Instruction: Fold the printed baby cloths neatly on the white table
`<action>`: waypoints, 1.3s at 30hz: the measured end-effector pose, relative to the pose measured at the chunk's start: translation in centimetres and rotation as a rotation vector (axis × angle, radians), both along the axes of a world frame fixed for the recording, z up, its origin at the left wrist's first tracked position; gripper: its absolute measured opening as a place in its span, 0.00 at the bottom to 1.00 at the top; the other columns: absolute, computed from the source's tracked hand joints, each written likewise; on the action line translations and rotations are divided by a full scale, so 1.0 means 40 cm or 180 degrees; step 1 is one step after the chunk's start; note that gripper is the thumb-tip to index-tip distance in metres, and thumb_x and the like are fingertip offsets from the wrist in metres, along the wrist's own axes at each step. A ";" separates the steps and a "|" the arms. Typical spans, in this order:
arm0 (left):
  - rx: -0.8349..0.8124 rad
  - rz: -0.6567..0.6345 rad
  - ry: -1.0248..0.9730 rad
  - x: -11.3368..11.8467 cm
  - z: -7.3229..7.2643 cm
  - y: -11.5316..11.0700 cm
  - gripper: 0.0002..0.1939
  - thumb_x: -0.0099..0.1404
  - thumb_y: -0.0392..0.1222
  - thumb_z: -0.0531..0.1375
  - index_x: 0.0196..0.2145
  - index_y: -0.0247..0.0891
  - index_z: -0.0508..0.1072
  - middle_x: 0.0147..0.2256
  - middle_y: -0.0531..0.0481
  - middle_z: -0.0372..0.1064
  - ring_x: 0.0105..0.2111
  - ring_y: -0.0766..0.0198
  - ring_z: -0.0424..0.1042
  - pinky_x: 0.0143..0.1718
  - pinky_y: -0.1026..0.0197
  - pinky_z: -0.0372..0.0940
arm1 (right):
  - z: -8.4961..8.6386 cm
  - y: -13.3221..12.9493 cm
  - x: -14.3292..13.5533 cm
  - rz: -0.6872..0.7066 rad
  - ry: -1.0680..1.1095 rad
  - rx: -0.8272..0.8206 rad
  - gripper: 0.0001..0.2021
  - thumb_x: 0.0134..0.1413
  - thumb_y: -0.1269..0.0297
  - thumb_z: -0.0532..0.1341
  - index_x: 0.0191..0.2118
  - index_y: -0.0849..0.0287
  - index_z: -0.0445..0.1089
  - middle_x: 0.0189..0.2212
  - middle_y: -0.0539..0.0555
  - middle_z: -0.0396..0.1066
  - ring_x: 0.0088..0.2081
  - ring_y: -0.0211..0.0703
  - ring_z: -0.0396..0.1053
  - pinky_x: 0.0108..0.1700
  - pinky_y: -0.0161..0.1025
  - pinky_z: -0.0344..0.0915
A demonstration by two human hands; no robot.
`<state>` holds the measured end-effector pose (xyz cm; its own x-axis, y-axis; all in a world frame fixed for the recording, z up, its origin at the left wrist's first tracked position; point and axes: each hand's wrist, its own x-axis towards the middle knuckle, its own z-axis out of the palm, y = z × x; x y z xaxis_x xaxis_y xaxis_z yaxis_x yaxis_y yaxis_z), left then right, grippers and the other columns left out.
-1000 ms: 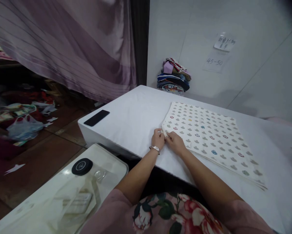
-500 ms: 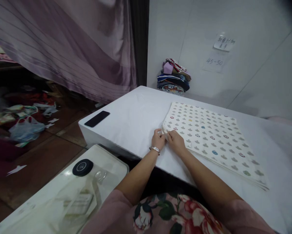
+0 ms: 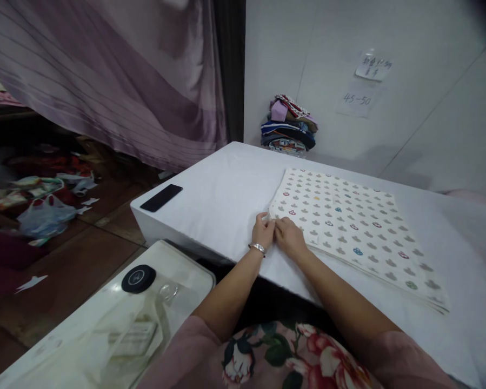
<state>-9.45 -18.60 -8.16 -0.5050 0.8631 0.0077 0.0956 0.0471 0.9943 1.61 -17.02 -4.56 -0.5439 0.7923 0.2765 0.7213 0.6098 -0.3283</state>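
Note:
A folded cream cloth (image 3: 348, 227), printed with grey shapes and a few coloured motifs, lies flat in layers on the white-covered table (image 3: 226, 189). At its near left corner, my left hand (image 3: 263, 231), with a bracelet at the wrist, is closed on the edge of the cloth. My right hand (image 3: 290, 235) pinches the same corner just to the right, its fingers bent and close to the left thumb. The fingertips partly hide the corner layers.
A dark phone (image 3: 161, 198) lies on the table's left end. Folded fabrics (image 3: 289, 127) are stacked against the wall. At the lower left, a pale side table (image 3: 84, 313) holds a round black object (image 3: 138, 278). A purple curtain (image 3: 145, 81) hangs behind.
My right hand has shifted slightly left, closer to my left hand at the cloth's corner. The rest of the cloth lies as before.

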 end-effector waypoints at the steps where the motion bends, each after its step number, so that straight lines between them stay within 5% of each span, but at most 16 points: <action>1: -0.0026 -0.0005 0.0070 0.000 0.003 -0.001 0.17 0.61 0.42 0.57 0.48 0.41 0.62 0.21 0.58 0.65 0.22 0.69 0.66 0.25 0.68 0.61 | 0.001 -0.002 0.001 0.0030 0.0028 -0.0015 0.12 0.62 0.65 0.49 0.40 0.56 0.68 0.35 0.53 0.65 0.36 0.40 0.62 0.33 0.35 0.53; 9: -0.0393 0.0092 0.0276 0.003 0.018 -0.003 0.18 0.60 0.38 0.56 0.49 0.41 0.63 0.24 0.56 0.68 0.23 0.68 0.69 0.28 0.67 0.63 | 0.000 -0.011 0.031 0.0221 0.0173 -0.0106 0.11 0.59 0.68 0.51 0.43 0.57 0.69 0.37 0.54 0.68 0.40 0.42 0.64 0.40 0.36 0.59; 23: -0.1135 -0.0092 0.0239 -0.033 0.037 0.022 0.27 0.56 0.38 0.58 0.54 0.37 0.58 0.28 0.50 0.72 0.19 0.66 0.69 0.20 0.66 0.64 | -0.072 -0.029 0.217 0.0485 -0.0118 0.0424 0.18 0.61 0.63 0.50 0.53 0.62 0.66 0.50 0.61 0.66 0.51 0.50 0.62 0.52 0.46 0.60; 30: -0.1171 -0.0101 0.0312 -0.036 0.059 0.014 0.25 0.57 0.36 0.57 0.53 0.36 0.60 0.27 0.49 0.71 0.19 0.65 0.68 0.21 0.64 0.63 | -0.060 -0.028 0.204 0.0349 -0.0042 0.0096 0.18 0.60 0.61 0.52 0.54 0.59 0.65 0.53 0.59 0.65 0.53 0.49 0.61 0.53 0.46 0.57; 39: -0.1100 0.0041 -0.0045 -0.022 0.081 0.015 0.24 0.58 0.36 0.58 0.53 0.34 0.62 0.25 0.51 0.69 0.16 0.68 0.66 0.20 0.66 0.62 | -0.025 0.011 0.132 0.0245 -0.0201 -0.0024 0.11 0.60 0.65 0.53 0.42 0.57 0.72 0.41 0.55 0.70 0.44 0.45 0.63 0.46 0.39 0.56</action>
<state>-10.31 -18.02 -4.92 -0.5139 0.8069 -0.2912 0.0791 0.3826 0.9205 6.89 -16.58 -5.56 -0.6195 0.7493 0.2340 0.6918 0.6620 -0.2883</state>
